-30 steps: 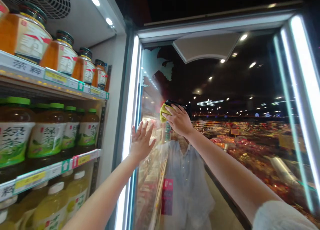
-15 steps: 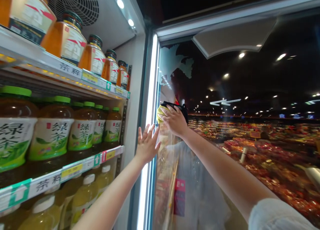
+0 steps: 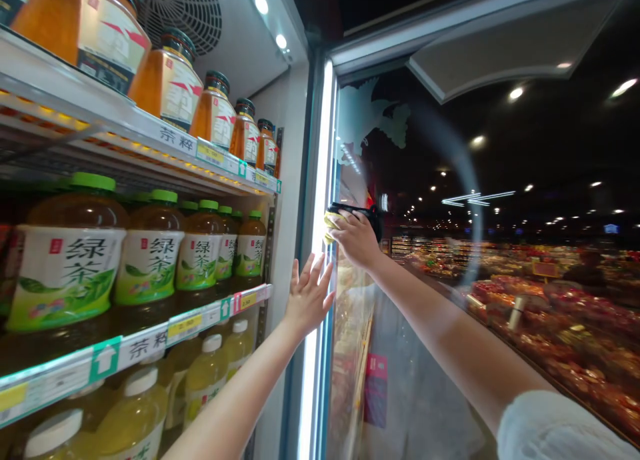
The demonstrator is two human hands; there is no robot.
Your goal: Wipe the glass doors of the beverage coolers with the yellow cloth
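Note:
My right hand presses a yellow cloth against the glass door of a drinks cooler, close to the door's lit inner edge. Only part of the cloth shows past the fingertips. A dark shape behind the hand looks like a reflection in the glass. Lower and to the left, my left hand is raised with its fingers spread and nothing in it. It is nearest to the bright light strip at the hinge side; whether it touches the frame I cannot tell.
Amber bottles line the upper cooler shelf, and green-capped tea bottles the one below. White-capped bottles stand lower down. Price rails edge the shelves. Through the glass, blurred red goods are visible on the right.
The view has turned a little left, so the shelves and door sit further right. My right hand keeps the cloth on the glass, slightly nearer the light strip. My left hand stays spread.

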